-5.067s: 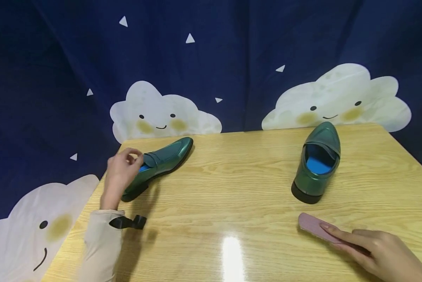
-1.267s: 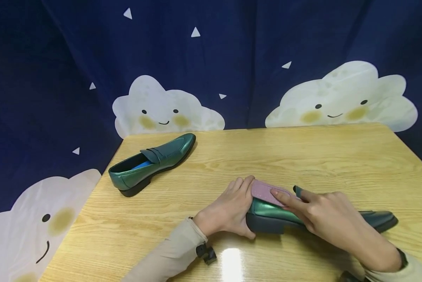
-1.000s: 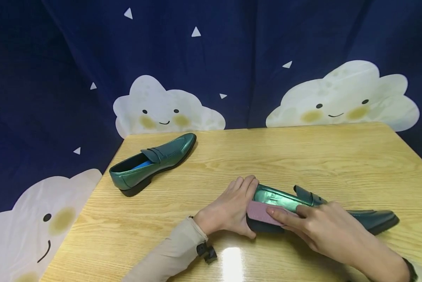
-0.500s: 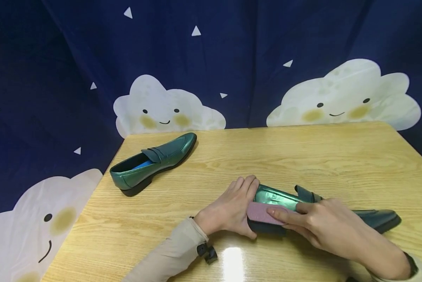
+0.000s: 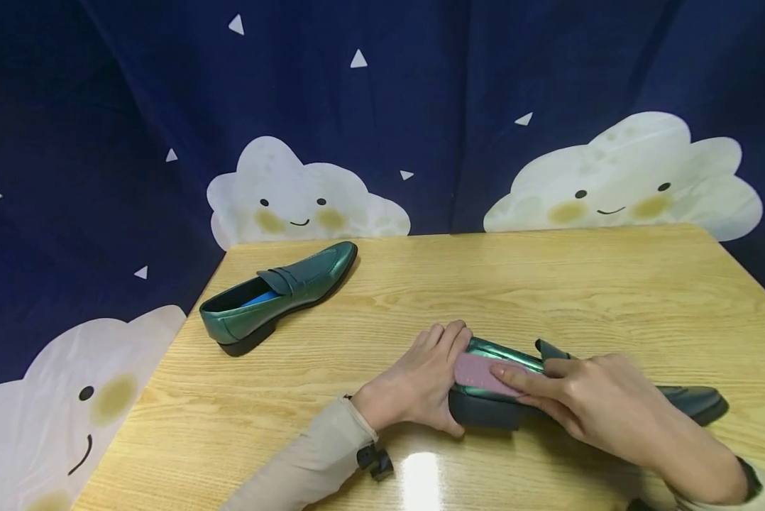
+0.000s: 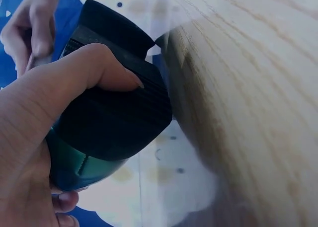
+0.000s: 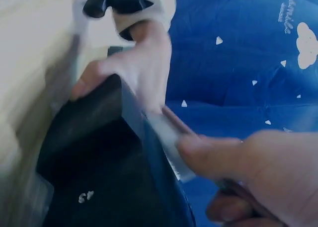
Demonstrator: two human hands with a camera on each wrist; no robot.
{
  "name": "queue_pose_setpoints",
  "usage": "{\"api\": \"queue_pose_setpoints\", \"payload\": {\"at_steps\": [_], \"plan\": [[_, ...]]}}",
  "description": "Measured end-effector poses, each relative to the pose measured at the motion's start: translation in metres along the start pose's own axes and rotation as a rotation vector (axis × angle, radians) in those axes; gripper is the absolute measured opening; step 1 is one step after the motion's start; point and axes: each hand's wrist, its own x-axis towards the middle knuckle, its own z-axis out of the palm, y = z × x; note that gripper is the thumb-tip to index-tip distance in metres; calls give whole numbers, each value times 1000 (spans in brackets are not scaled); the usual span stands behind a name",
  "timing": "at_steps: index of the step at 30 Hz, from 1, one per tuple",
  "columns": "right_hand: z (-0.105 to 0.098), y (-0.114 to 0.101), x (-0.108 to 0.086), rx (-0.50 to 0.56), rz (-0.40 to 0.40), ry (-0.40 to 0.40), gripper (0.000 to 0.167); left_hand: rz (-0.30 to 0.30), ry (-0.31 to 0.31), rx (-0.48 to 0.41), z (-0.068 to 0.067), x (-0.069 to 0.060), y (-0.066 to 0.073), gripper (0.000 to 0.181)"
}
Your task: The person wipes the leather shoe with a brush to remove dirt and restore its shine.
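My left hand grips the heel end of a metallic green loafer. In the left wrist view its thumb lies across the dark heel. The loafer is tipped on its side, sole toward me and toe to the right. My right hand holds a pink oblong pad, its thumb along the top, against the loafer's green side near the heel. A paler layer shows under the pad in the right wrist view. The loafer's middle is hidden behind my right hand.
The other green loafer, with a blue insole, stands upright at the left rear of the wooden table. Behind the table hangs a dark blue curtain with clouds and triangles.
The right loafer, standing upright 5.1 s ago, is now tipped in my left hand. The pad has swept down and back up along its side; my left hand stays nearly still lately.
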Motion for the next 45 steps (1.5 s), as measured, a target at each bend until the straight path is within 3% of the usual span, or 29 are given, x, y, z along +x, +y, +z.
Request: {"api": "queue_pose_setpoints", "payload": {"at_steps": [1, 4, 5, 9, 13, 16, 19, 22, 25, 29, 34, 39, 45], "plan": [[0, -1, -1, 33, -11, -26, 32, 3, 6, -14, 0, 0, 0, 132], [-1, -4, -3, 106, -18, -98, 54, 9, 34, -36, 1, 0, -1, 131], [-1, -5, -3, 110, -14, -97, 53, 9, 41, -37, 2, 0, -1, 131], [1, -1, -1, 20, -2, 7, 32, 2, 41, -17, 3, 0, 0, 131], [1, 4, -1, -66, 16, 92, 62, -6, 22, 4, 2, 1, 1, 133], [1, 4, -2, -49, 3, 87, 51, -7, 28, -8, 2, 1, 0, 132], [0, 1, -5, 22, -19, 16, 32, -3, 36, -21, 2, 0, 0, 131], [-1, -2, -7, 63, -9, -35, 44, -5, 32, -27, 1, 0, 0, 131], [-2, -1, -8, 18, 24, -2, 33, -9, 25, -19, 1, 1, 0, 131], [-3, 2, -9, -49, 48, 57, 62, -8, 24, -17, 1, 1, 0, 131], [0, -3, -13, 21, 20, 6, 34, -6, 26, -31, 2, 1, -1, 132], [3, -7, -16, 32, -1, 10, 34, -1, 32, -26, 2, 1, -2, 131], [2, 0, -20, -81, 72, 83, 61, -3, 9, -29, 2, 1, -1, 131]]}}
